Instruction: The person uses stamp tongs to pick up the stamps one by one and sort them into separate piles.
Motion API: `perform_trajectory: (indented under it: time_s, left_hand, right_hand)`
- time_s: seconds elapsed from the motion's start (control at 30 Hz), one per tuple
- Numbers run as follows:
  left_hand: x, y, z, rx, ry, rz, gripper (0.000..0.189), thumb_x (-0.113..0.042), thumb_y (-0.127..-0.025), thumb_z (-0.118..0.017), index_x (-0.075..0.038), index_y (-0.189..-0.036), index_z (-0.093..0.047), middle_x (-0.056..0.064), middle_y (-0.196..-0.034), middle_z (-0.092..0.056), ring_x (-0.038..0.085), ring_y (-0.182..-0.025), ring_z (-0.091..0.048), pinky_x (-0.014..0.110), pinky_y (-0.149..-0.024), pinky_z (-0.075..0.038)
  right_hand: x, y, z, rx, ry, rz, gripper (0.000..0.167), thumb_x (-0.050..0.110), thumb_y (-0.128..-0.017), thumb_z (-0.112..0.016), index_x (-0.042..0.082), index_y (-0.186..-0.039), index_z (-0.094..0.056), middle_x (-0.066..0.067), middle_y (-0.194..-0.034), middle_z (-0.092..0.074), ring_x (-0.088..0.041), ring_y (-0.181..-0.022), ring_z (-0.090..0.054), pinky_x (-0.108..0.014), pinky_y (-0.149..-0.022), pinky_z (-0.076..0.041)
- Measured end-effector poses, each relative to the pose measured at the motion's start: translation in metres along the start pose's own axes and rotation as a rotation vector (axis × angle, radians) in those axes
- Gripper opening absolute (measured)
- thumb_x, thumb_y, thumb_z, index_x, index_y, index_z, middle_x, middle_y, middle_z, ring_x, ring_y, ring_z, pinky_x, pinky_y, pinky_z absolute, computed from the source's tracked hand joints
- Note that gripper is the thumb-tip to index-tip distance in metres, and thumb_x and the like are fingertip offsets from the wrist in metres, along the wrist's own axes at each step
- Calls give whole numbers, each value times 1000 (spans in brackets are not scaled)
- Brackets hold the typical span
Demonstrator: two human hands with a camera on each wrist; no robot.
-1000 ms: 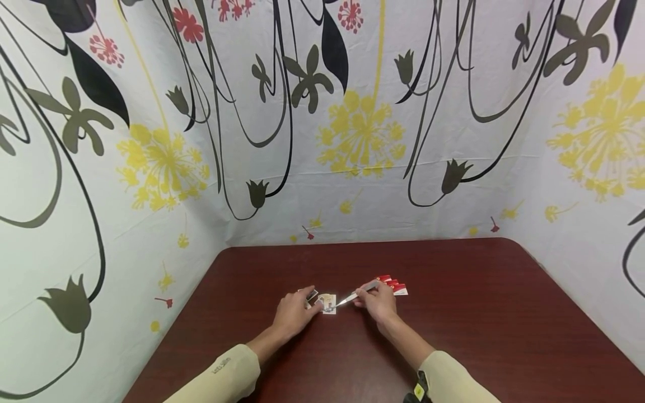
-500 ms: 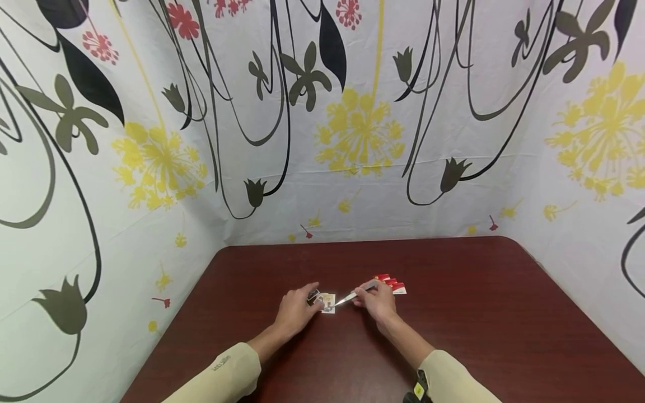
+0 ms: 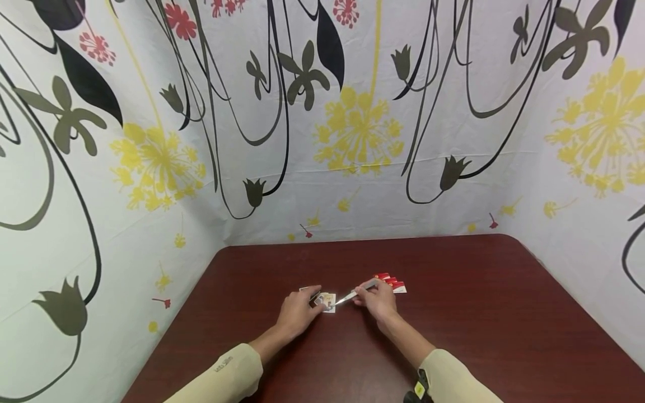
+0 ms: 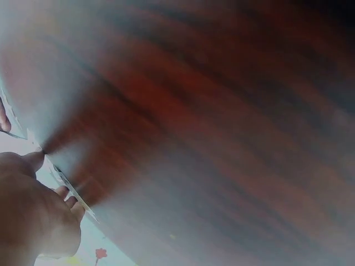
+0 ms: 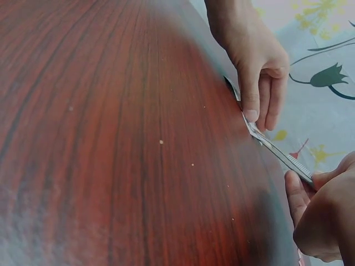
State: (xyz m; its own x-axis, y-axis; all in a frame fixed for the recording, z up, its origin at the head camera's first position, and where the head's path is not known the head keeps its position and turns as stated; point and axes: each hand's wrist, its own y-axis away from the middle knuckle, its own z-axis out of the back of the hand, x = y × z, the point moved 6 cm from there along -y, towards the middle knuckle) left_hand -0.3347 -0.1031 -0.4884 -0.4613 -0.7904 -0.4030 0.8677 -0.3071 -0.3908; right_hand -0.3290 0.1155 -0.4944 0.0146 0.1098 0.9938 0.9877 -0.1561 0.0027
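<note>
In the head view, a small pale printed card (image 3: 329,301) lies on the dark red table. My left hand (image 3: 296,311) rests at its left side, thumb pressing on the card and fingers fairly straight over more flat pieces that they partly cover. My right hand (image 3: 378,302) pinches slim metal tweezers (image 3: 350,295), held slantwise with the tip at the card's right part. The right wrist view shows the ridged grip of the tweezers (image 5: 283,155) and the tip close to the left thumb. In the left wrist view, the left hand's fingers (image 4: 72,202) touch the edge of the flat pieces.
Just beyond the right hand lie several red and white cards (image 3: 397,286), partly hidden by it. The brown wood-grain table (image 3: 453,313) extends to all sides. A white cloth (image 3: 353,212) with printed flowers hangs behind and beside it.
The left fingers have shifted over the flat pieces: they drew off a dark one half a second ago and now cover it again. The tweezers stay at the card; the head view has shifted slightly.
</note>
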Motion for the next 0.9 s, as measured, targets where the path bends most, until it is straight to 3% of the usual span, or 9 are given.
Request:
perform_trajectory:
  time_s: [0.23, 0.47, 0.9]
  left_hand:
    - [0, 1, -1, 5, -16, -13, 49, -27, -92, -85, -6, -135, -72, 10, -121, -77, 30, -94, -76, 49, -78, -59]
    - [1, 0, -2, 4, -16, -6, 49, -28, -93, -84, -7, -136, -73, 10, -124, -77, 32, -103, -76, 50, -83, -59]
    - [1, 2, -2, 9, -16, -3, 49, -28, -93, -84, -7, -136, -72, 10, -125, -76, 33, -104, -75, 50, -85, -59]
  right_hand:
    - [3, 0, 2, -22, -7, 15, 10, -10, -99, -67, -17, -103, -63, -31, -98, -74, -19, -72, -74, -34, -70, -63]
    - [3, -1, 4, -52, -56, 37, 10, -12, -97, -67, -18, -101, -61, -32, -97, -74, -18, -71, -75, -32, -68, -63]
    - [4, -2, 4, -93, -103, 43, 12, -13, -97, -68, -18, -103, -59, -32, -96, -73, -19, -71, -75, -33, -70, -63]
